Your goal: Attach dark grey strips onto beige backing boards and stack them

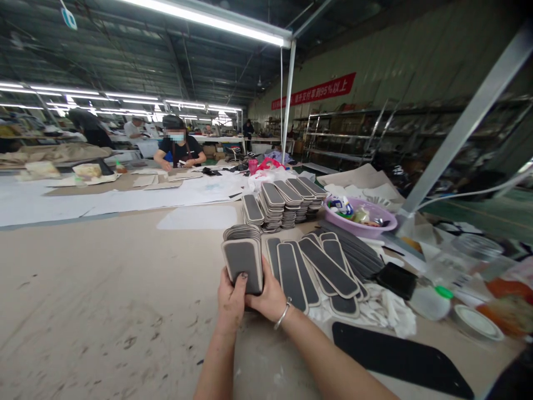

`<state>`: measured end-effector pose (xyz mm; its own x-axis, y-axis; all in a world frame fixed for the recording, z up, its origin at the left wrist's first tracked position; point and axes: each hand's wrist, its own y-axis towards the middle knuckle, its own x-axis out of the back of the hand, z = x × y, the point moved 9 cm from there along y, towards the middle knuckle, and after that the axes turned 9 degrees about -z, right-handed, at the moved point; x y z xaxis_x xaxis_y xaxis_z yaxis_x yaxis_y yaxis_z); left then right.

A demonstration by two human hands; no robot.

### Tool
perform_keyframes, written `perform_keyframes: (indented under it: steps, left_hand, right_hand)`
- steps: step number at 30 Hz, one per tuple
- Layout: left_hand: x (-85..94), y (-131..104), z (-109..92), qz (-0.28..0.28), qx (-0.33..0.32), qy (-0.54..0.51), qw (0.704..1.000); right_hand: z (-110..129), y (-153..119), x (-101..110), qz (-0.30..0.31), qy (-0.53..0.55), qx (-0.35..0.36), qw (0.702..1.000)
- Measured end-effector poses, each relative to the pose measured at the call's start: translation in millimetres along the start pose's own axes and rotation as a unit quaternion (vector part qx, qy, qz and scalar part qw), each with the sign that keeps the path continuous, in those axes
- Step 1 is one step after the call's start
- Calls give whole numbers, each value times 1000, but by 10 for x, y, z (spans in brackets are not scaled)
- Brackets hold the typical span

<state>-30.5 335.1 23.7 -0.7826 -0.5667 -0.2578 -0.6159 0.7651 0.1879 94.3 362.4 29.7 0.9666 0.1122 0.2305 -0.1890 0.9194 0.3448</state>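
With the fingers of the left hand (pixel 231 297) and right hand (pixel 270 295) gripping the stack of grey pieces (pixel 241 256) at the bench (pixel 125 300), beside loose strips (pixel 292 275), uneven squeezing could make inner pieces slip out.

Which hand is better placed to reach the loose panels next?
Probably the right hand: it grips the held stack on the side facing the loose panels; the left hand is farther.

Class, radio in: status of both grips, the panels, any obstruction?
Left grip, right grip: both on panel stack. Stack's grey face toward camera. Loose panels beside right grip; nothing visibly blocking.
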Motion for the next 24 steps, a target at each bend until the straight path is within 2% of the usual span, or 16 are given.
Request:
perform_keyframes:
  steps: [3, 7, 10, 14, 16, 17, 19, 22, 24]
  left_hand:
    - [129, 42, 78, -69, 45, -85, 993]
    - [302, 78, 137, -154, 56, -165, 972]
    - [322, 87, 181, -171, 74, -188, 964]
    - [197, 52, 331, -165, 171, -245, 940]
    - [154, 44, 391, -149, 202, -233, 939]
    - [201, 53, 402, -157, 196, -201, 947]
    - [424, 85, 389, -214, 151, -110, 959]
    - [781, 108, 377, -311, 97, -21, 945]
    - [862, 134, 408, -326, 83, -22, 942]
  right_hand:
    - [-95, -100, -16, 25, -61, -13, 998]
    - [-34, -202, -106, 40, -112, 65, 991]
    - [109, -262, -167, 44, -155, 115, 980]
    - [388, -293, -149, 75, -270, 117, 953]
    - [513, -271, -91, 84, -335, 113, 932]
    - [543, -250, -61, 86, -365, 110, 920]
    - [490, -207, -36, 100, -421, 95, 896]
    - [198, -164, -69, 142, -483, 57, 862]
    - [29, -142, -87, 153, -498, 45, 852]
